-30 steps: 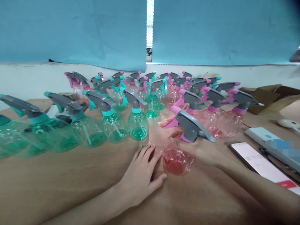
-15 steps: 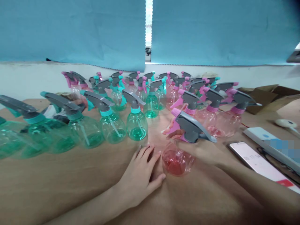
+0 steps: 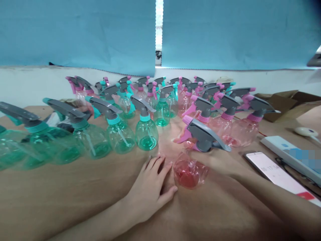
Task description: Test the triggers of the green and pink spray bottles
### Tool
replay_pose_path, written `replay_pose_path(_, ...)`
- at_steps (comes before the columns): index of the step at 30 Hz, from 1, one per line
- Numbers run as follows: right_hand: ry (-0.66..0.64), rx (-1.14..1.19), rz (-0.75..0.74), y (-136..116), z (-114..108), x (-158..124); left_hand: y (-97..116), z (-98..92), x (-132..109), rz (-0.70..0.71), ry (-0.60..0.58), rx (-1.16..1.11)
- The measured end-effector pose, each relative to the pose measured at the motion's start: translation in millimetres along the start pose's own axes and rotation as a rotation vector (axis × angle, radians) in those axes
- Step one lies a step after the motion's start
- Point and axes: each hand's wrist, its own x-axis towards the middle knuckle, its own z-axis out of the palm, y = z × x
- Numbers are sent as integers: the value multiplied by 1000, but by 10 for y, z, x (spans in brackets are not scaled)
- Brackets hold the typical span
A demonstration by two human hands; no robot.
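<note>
A pink spray bottle with a red-tinted clear body [image 3: 188, 172] stands on the table just right of centre, its grey and pink spray head [image 3: 204, 134] pointing left. My right hand [image 3: 200, 154] is closed around the bottle's neck, below the grey lever, with fingertips showing beneath the pink trigger. Flat on the wooden table lies my left hand [image 3: 152, 185], fingers spread and holding nothing, its fingertips close to the left side of the bottle body. The nearest green bottle [image 3: 146, 134] stands behind my left hand.
Several green bottles [image 3: 91, 140] line the left side. More pink bottles [image 3: 244, 130] stand behind the spray head and towards the wall. On the right are a phone [image 3: 278, 174], a white box [image 3: 293, 155], a white corded device [image 3: 306, 132] and a cardboard box [image 3: 283, 103].
The spray head in my right hand has shifted very slightly left and up. My left hand has stayed where it was.
</note>
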Motion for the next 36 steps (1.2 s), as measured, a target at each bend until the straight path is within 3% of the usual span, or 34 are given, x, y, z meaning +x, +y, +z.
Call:
replay_pose_path(4, -116, 148, -21, 60, 31, 6, 5, -6, -2, 0, 2, -2)
replay_pose_path(12, -88, 215, -54, 60, 78, 1, 5, 2, 6, 2, 2, -13)
replay_pose_path(29, -54, 190, -57, 76, 101, 15, 17, -17, 12, -3, -8, -7)
replay_pose_path(36, 25, -31, -89, 28, 52, 15, 18, -17, -2, -2, -4, -3)
